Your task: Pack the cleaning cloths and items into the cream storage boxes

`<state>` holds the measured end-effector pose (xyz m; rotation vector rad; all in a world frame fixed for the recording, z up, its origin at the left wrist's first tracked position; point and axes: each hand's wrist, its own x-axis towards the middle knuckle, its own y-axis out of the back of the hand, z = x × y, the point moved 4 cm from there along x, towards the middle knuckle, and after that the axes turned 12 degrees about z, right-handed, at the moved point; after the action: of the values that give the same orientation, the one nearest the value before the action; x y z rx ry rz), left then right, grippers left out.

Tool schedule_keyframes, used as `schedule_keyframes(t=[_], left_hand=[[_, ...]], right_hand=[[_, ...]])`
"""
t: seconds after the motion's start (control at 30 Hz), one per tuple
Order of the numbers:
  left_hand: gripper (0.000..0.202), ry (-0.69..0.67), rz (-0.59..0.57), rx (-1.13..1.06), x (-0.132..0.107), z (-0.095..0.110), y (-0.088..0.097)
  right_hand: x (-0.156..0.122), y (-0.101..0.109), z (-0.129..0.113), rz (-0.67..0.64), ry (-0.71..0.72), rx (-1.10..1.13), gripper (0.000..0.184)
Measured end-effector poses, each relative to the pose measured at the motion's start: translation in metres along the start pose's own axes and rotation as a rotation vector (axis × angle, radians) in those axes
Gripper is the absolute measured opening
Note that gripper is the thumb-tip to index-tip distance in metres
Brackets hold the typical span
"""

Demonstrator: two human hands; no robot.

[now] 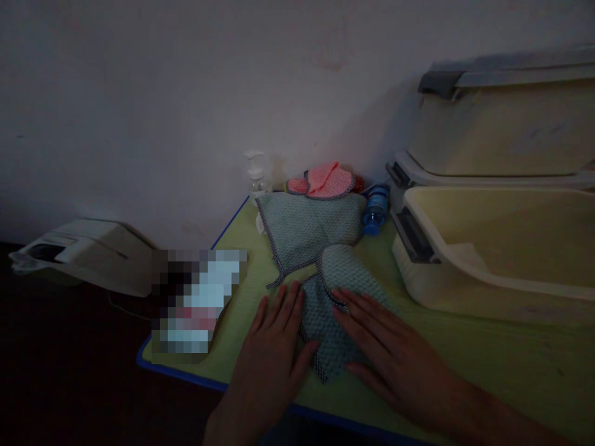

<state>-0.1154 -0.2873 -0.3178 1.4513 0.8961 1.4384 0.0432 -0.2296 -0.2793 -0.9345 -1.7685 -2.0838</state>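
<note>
A grey-green cleaning cloth (339, 347) with a dark checked edge lies partly folded on the table in front of me. My left hand (274, 347) rests beside the cloth's left edge, fingers stretched out and the thumb at its border. Flat across the right side of the cloth is my right hand (390, 353), its fingers extended and its palm hiding part of the fabric. Just beyond, a second grey-green cloth (307, 229) is spread out. Behind that sits a folded pink cloth (328, 181) near the wall.
A cream storage bin (446, 285) with its lid raised stands at the right. A blue-capped bottle (375, 210) lies beside the cloths, and a clear pump bottle (256, 176) stands at the back corner. Left of the green-topped table (242, 272) is a white bin (102, 254).
</note>
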Motion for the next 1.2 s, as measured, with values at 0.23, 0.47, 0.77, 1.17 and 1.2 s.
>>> schedule_keyframes(t=[0.23,0.47,0.77,1.17,1.2], left_hand=[[0.059,0.009,0.005,-0.017,0.001,0.0,0.002],[0.055,0.009,-0.007,-0.056,0.0,0.0,0.003],[0.055,0.027,-0.027,-0.085,0.001,0.0,0.004],[0.054,0.031,-0.062,-0.078,0.002,0.0,0.004],[0.054,0.033,-0.064,-0.081,0.002,0.0,0.004]], right_hand=[[0.0,-0.006,-0.013,-0.121,0.117,0.08,0.046],[-0.002,-0.009,-0.016,-0.163,0.152,0.146,0.045],[0.0,-0.006,-0.02,-0.154,0.195,0.142,0.04],[0.003,0.001,-0.023,-0.041,0.221,0.164,0.03],[0.002,0.002,-0.023,-0.035,0.211,0.161,0.03]])
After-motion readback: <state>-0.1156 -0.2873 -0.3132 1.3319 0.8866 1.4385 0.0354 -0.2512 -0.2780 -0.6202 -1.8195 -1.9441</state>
